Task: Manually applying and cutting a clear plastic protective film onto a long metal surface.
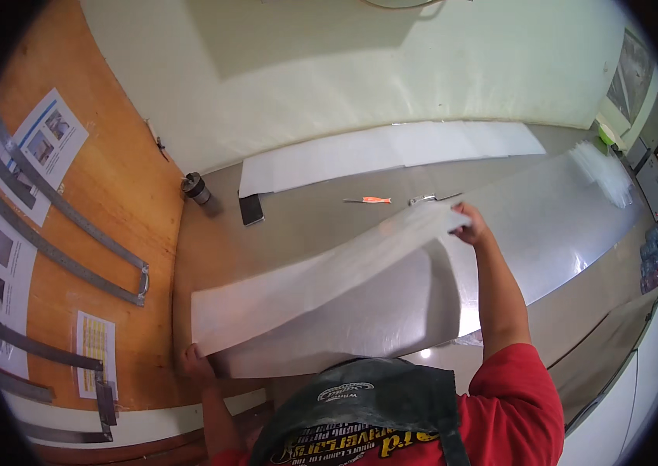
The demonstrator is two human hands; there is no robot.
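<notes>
A long translucent white sheet (305,287) stretches diagonally above the metal worktop (290,202), its right part raised. My right hand (470,223) is closed on its upper right end. My left hand (195,359) pinches the lower left corner at the worktop's front edge. Behind the sheet lie an orange-handled tool (375,200), a small metal tool (422,200) with a thin dark part, and a dark flat rectangular object (251,210). A stack of long white strips (391,147) runs along the back wall.
A dark cylindrical container (197,189) stands at the back left beside a wooden panel (135,202) with hung metal straps and papers. A frayed white bundle (600,175) and green bowl (607,133) are at the far right. Plastic bottles (651,264) and a white cabinet (647,380) stand beyond the right side.
</notes>
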